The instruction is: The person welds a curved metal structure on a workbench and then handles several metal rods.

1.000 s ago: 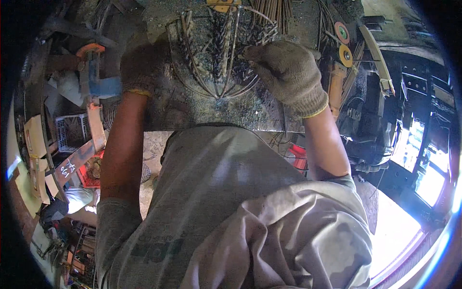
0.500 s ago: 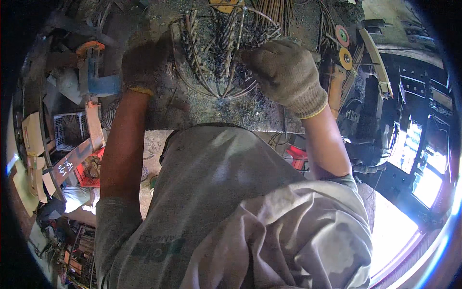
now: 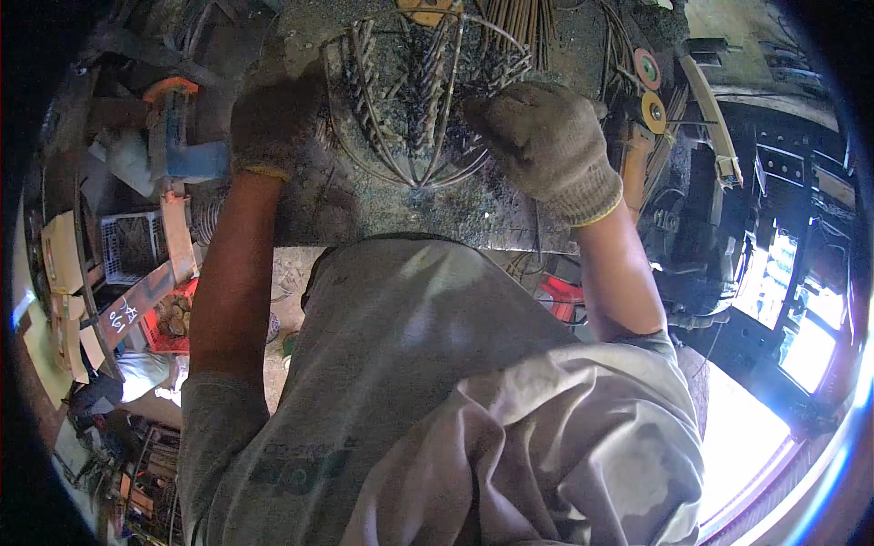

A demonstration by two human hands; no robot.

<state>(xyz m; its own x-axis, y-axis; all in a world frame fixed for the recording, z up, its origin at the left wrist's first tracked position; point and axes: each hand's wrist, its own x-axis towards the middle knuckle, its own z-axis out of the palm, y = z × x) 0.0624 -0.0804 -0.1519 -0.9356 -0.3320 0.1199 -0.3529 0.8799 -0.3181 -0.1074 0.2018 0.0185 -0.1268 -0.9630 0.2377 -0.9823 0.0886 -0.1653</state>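
A curved metal wire frame (image 3: 421, 181) lies on the dark, gritty workbench (image 3: 382, 218). Bent rods meet at its near point, and several short, rough twisted metal pieces (image 3: 424, 77) show between them. My left hand (image 3: 273, 123), in a dirty work glove, is at the frame's left edge; deep shadow blurs its fingers, which look closed. At the right side of the frame is my right hand (image 3: 551, 146), in a grey knitted glove with a yellow hem. Its fingers are curled shut, and what they hold is hidden.
Thin metal rods (image 3: 533, 27) lie behind the frame. A yellow disc (image 3: 653, 111) and a pink-rimmed disc (image 3: 646, 68) are at the bench's right. Left stand a blue metal piece (image 3: 196, 159), a white crate (image 3: 132, 246) and a red crate (image 3: 171, 320).
My right hand has shifted slightly right and toward me, away from the middle of the frame. My left hand and the frame stay nearly in place.
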